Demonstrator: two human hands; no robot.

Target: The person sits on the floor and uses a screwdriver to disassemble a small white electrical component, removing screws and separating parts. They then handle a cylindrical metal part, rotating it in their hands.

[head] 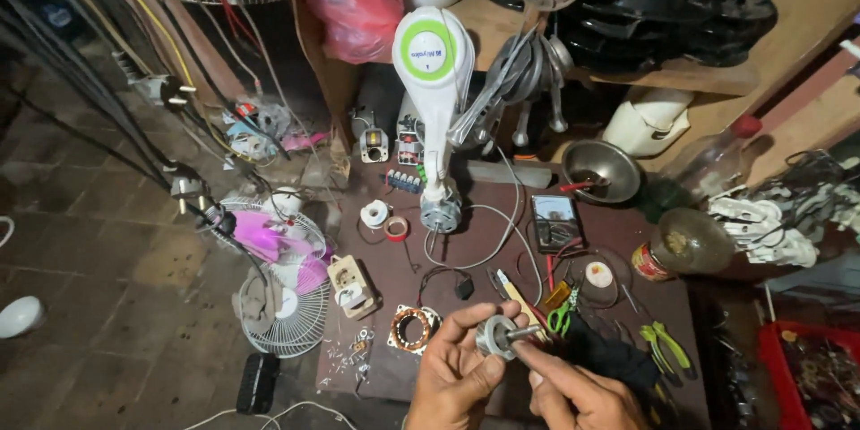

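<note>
Both hands hold a small metal rotor [498, 337]: left hand [455, 374] cups it, right hand [573, 391] pinches its shaft. Beside the rotor lie a copper stator [413, 329] and green scissors [562, 315] on the table [502, 242].

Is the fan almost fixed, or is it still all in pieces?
Still in pieces. Already done: the white fan body lies opened, its motor end bare, and the copper-wound stator lies apart on the mat. In hand: the left hand grips the metal rotor while the right hand pinches its shaft. Left: everything looks unassembled.
</note>
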